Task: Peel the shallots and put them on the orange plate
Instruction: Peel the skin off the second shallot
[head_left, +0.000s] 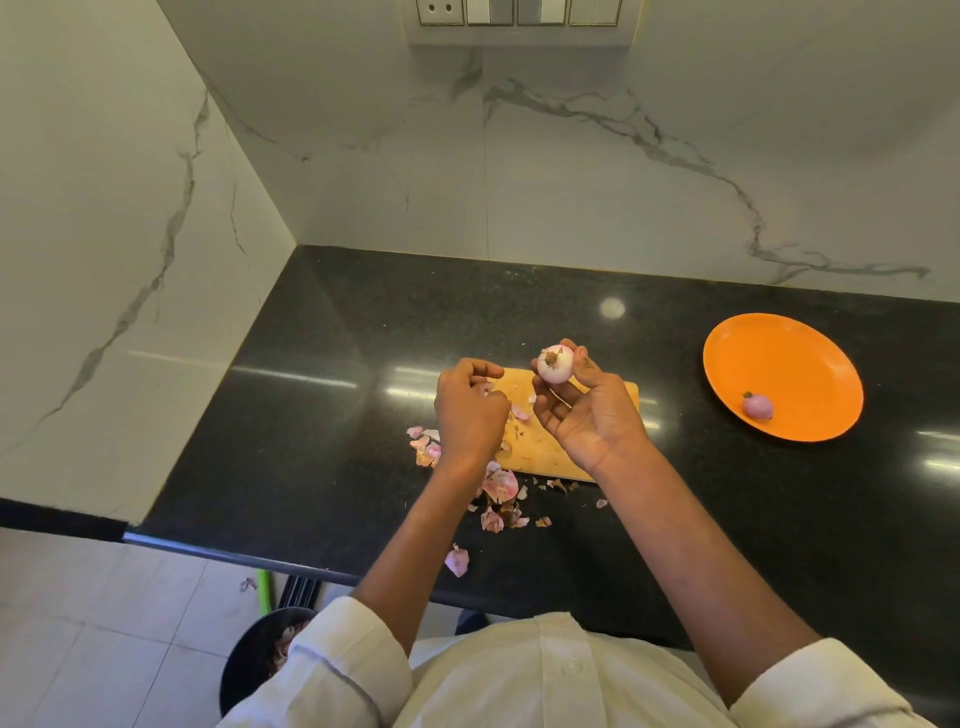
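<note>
On the left, our left hand (470, 410) hovers over the board (545, 441), its fingers (488, 370) curled in; a pale scrap shows near them, but we cannot tell whether it is pinched. Loose skins (498, 486) lie on the table (337, 415) beside and in front of the board, one near the front edge.

Moving right, our right hand (587, 410) holds a shallot (556, 364) up between thumb and fingertips, root end toward us. It looks nearly bare, so we judge the step to be the last cleaning. We do best to turn it slowly in the fingertips, checking for any dry film, and pull leftover skin away from the root without bruising the flesh.

Farther right, well apart from the board, sits the plate (779, 358) with one peeled shallot (757, 406) near its front rim. The table between board and plate is bare, so the carry across looks free; we should set ours down toward the middle, away from the rim.
</note>
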